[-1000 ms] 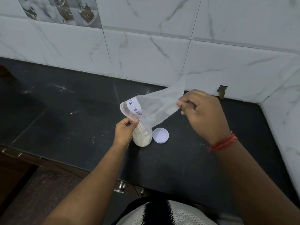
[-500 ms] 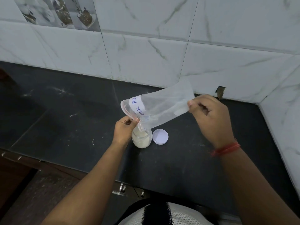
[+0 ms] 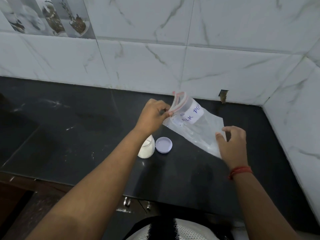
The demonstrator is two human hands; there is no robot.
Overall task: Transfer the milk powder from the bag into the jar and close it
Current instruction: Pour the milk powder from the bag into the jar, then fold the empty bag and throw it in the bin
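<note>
White marbled tiles back a black desk [image 3: 69,135] where the pouring looks done. At the near edge the jar [image 3: 147,149] stands upright and uncapped, holding white powder, its lid [image 3: 163,144] lying just beside it. The left hand [image 3: 152,116] pinches the zip mouth of the bag [image 3: 194,127], which looks nearly empty, faint residue inside; the right hand [image 3: 232,144], fingers spread, hovers at its bottom corner. Capping the jar remains.
</note>
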